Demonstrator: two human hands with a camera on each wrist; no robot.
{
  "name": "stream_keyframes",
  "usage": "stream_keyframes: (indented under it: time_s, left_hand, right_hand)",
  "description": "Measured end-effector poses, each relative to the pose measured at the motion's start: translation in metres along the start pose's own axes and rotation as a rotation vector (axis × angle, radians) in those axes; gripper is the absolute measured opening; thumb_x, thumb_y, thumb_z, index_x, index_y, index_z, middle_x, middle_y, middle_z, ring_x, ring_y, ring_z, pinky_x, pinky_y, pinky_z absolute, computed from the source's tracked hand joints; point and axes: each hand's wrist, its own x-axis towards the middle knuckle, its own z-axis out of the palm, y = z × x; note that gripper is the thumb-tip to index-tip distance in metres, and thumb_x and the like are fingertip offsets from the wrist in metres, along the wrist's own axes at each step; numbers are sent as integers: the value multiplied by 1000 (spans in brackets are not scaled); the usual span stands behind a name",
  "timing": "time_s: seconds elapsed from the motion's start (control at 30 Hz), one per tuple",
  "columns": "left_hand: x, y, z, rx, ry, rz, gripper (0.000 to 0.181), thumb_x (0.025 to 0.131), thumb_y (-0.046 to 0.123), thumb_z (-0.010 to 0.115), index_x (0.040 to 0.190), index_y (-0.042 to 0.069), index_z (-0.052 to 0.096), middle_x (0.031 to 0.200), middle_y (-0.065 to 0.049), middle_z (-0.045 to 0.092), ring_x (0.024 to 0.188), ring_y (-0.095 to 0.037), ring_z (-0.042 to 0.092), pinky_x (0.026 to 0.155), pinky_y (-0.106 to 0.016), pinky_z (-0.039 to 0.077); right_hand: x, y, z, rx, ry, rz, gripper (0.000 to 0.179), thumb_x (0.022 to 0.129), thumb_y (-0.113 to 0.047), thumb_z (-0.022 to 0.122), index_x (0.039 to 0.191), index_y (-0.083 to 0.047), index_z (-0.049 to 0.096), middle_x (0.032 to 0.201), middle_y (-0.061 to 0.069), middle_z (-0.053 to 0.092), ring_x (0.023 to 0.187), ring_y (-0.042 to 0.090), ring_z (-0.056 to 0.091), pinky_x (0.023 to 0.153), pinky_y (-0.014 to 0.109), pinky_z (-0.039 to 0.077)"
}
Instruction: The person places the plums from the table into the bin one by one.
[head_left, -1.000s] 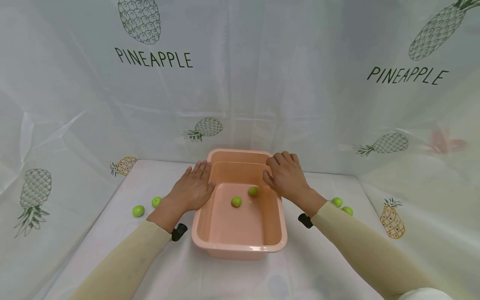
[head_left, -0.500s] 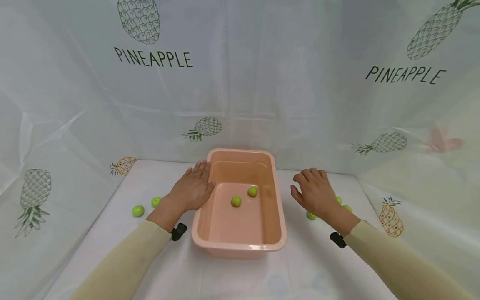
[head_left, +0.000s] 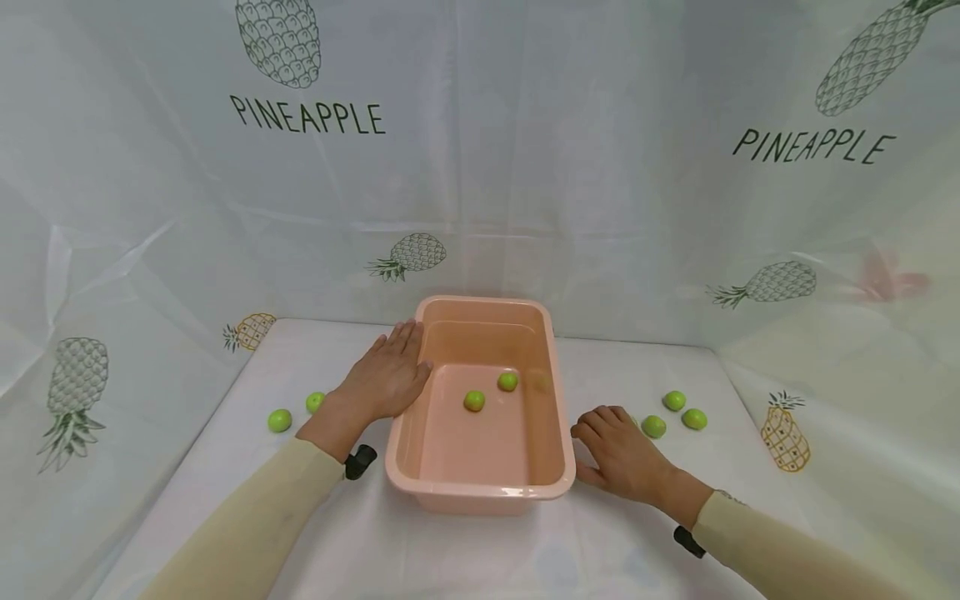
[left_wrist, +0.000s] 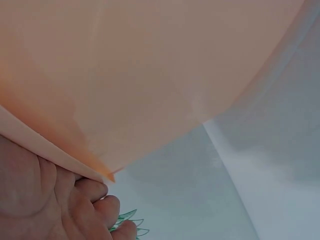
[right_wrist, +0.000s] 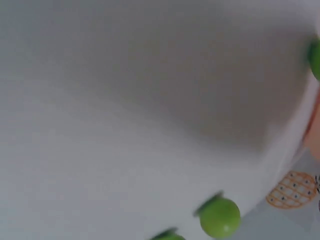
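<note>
Fingers of the left hand are lying straight and close together along the left rim of a pink tub, touching it, while the thumb is spreading away from them over the edge. Two green fruits are resting inside the tub, to the right of those fingers, and a pair of fruits is sitting on the table to their left.

The right hand is resting low, just right of the tub, its fingers bending downward and its thumb pointing toward the wall. Whether these fingers are holding anything I cannot tell, since their undersides are staying hidden. Three fruits are lying to their right, the closest near the knuckles, and a green sliver is showing right behind the hand. Beyond all the fingertips, a pale sheet printed with pineapples is hanging.
</note>
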Motion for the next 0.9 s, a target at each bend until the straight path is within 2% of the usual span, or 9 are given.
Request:
stream_keyframes:
  time_s: [0.13, 0.37, 0.47, 0.67, 0.9]
  left_hand:
    - [0, 0, -1, -1, 3, 0, 72, 114, 38, 34, 166, -7, 11, 175, -25, 12, 163, -42, 13, 131, -58, 19]
    - [0, -1, -1, -7, 4, 0, 73, 114, 38, 34, 166, -7, 11, 175, -25, 11, 163, -42, 13, 131, -58, 19]
    - [0, 0, -1, -11, 7, 4, 72, 114, 38, 34, 166, -8, 11, 175, -25, 12, 163, -42, 13, 131, -58, 19]
    - [-2, 1, -2, -14, 9, 8, 72, 114, 37, 33, 165, -8, 12, 175, -25, 12, 163, -42, 13, 131, -58, 19]
    - [-2, 2, -2, -27, 14, 7, 72, 114, 36, 34, 165, -9, 13, 174, -26, 12, 163, -42, 14, 131, -58, 19]
  right_hand:
    - [-9, -9, 12, 3, -7, -53, 60, 110, -59, 31, 114, -11, 67, 106, 0, 64, 102, 22, 59, 92, 45, 53]
    - [-14, -12, 23, 30, -44, -67, 51, 104, -57, 52, 123, -12, 66, 110, 0, 65, 104, 21, 59, 92, 44, 52]
    - [-16, -13, 26, 24, -53, -70, 49, 101, -55, 56, 124, -12, 65, 110, -1, 65, 104, 21, 59, 91, 43, 51]
    - [-16, -13, 28, 17, -49, -58, 50, 104, -55, 49, 124, -12, 65, 110, -1, 65, 104, 21, 59, 91, 43, 51]
    - [-16, -2, 28, -1, 20, 2, 54, 107, -62, 42, 107, -12, 64, 101, 0, 61, 97, 22, 57, 90, 44, 49]
